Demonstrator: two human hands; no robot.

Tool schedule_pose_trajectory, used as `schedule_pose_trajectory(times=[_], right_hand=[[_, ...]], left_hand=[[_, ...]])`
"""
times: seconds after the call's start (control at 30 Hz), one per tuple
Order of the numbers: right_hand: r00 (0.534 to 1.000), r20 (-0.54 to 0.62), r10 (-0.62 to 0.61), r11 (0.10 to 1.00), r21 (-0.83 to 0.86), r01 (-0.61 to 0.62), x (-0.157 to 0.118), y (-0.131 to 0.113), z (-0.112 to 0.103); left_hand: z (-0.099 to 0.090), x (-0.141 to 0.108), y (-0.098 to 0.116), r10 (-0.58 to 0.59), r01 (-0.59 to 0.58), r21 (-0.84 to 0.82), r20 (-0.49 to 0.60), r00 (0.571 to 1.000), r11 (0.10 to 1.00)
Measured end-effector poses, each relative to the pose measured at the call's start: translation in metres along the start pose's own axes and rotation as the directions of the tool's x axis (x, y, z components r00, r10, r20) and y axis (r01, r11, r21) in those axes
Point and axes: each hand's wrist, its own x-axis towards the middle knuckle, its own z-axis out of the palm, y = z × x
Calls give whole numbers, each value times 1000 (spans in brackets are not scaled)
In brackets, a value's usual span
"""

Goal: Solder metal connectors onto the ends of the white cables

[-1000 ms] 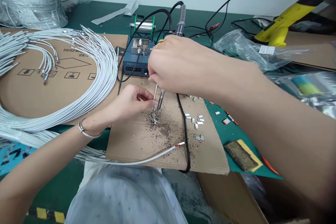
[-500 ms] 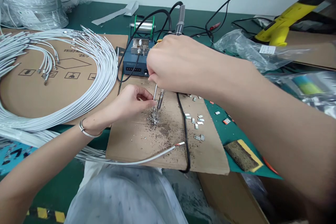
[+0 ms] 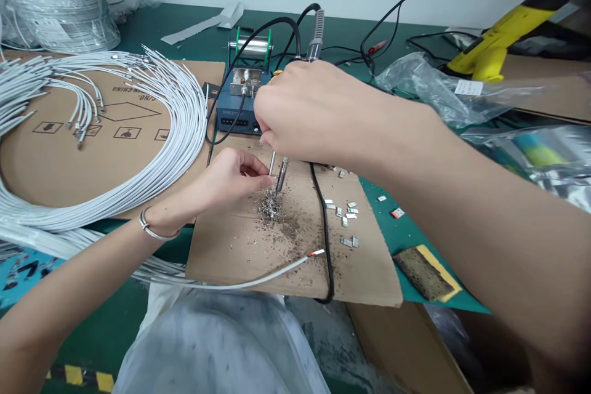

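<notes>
My right hand point(image 3: 295, 111) is closed round a soldering iron, seen from the back so most fingers are hidden. The grey ribbed cable end of the soldering iron point(image 3: 317, 28) rises behind the hand; its metal shaft points down below. My left hand point(image 3: 244, 175) pinches a thin silvery rod point(image 3: 272, 163) beside that shaft. The rod's upper end runs up under my right hand, so I cannot tell what it belongs to. Just beneath both lies a small heap of metal scraps point(image 3: 271, 206) on a cardboard sheet point(image 3: 231, 258).
A blue soldering station point(image 3: 237, 114) and a solder spool point(image 3: 253, 46) stand behind. White cables point(image 3: 170, 178) lie coiled leftward. One cable end point(image 3: 295, 263) rests in front. Small metal pieces point(image 3: 344, 212), a black cord point(image 3: 327, 246) and a sponge point(image 3: 425, 271) are to the right.
My right hand and forearm have shifted very slightly left. My left hand and its hold are nearly the same.
</notes>
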Motion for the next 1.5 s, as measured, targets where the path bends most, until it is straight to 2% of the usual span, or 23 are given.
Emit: schedule_pose_trajectory(times=[0.2, 0.4, 0.53, 0.6, 0.67, 0.8, 0.93, 1.2, 1.37, 1.5], right_hand=[[998, -31, -51, 999, -20, 50, 1, 0, 1], [997, -41, -70, 998, -1, 70, 16, 9, 15], [986, -159, -59, 998, -38, 53, 14, 6, 16], [983, -172, -66, 997, -50, 58, 13, 2, 12], [993, -104, -64, 997, -47, 60, 17, -1, 5], [993, 108, -52, 997, -53, 58, 30, -3, -5], [987, 160, -16, 997, -67, 27, 33, 2, -2], [998, -38, -57, 988, -146, 51, 24, 10, 14], [993, -86, -75, 986, -155, 61, 18, 0, 11], [986, -139, -89, 982, -178, 63, -1, -3, 1]], left_hand=[[-1, 0, 0, 3, -3, -24, 15, 1000, 1000], [-2, 0, -2, 1, 1, -54, 37, 999, 999], [-1, 0, -3, 8, -7, -46, 32, 999, 999], [-1, 0, -3, 10, -9, -48, 25, 1000, 999], [-1, 0, -3, 15, -14, -52, 18, 1000, 999], [0, 0, -4, 22, -21, -55, 20, 1000, 998], [-1, 0, -4, 21, -19, -72, 33, 999, 997], [1, 2, -7, 27, -25, -83, 22, 999, 996], [1, 3, -7, 36, -36, -80, 1, 999, 996], [2, 2, -6, 12, -14, -86, -21, 1000, 996]])
